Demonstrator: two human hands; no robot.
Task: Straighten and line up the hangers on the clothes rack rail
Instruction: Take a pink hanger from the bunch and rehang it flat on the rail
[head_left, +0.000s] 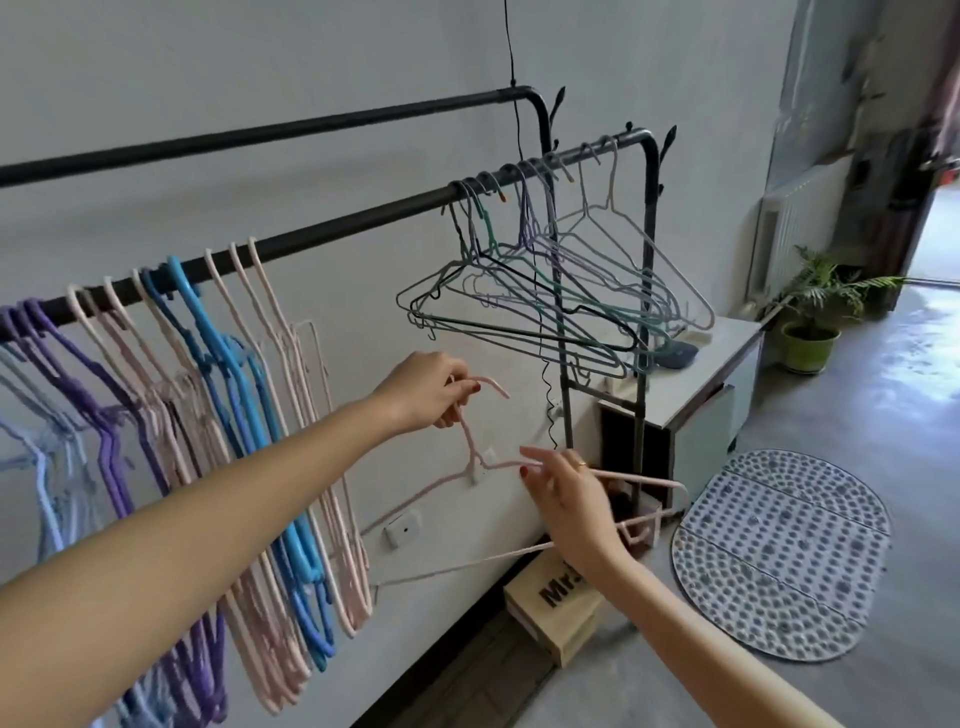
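Lettering reading "Mr." in dark print is legible on the top of a pale wooden box (553, 613) standing on the floor by the wall; the rest of the word is hidden behind the right forearm. A pink hanger (480, 470), thin and wire-shaped with a matte coating, is off the rail and held in the air below it. The left hand (428, 389) pinches its neck just under the hook, fingers curled around it, while the right hand (563, 499) has its fingers curled on the hanger's right shoulder arm; a ring shows on one finger. The front rail (332, 228), a round black metal tube with a bent corner, carries two groups. At left, coated hangers (208, 415) in lilac, purple, pink and blue hang packed close together. At right, thin wire hangers (550, 291) in grey, green, black and pale lilac hang tangled at differing angles. A second black rail (260, 134) runs behind and higher. A white cabinet (696, 384), a potted fern (813, 322) in a green pot, and an oval, pebble-textured mat (779, 556) lie to the right.
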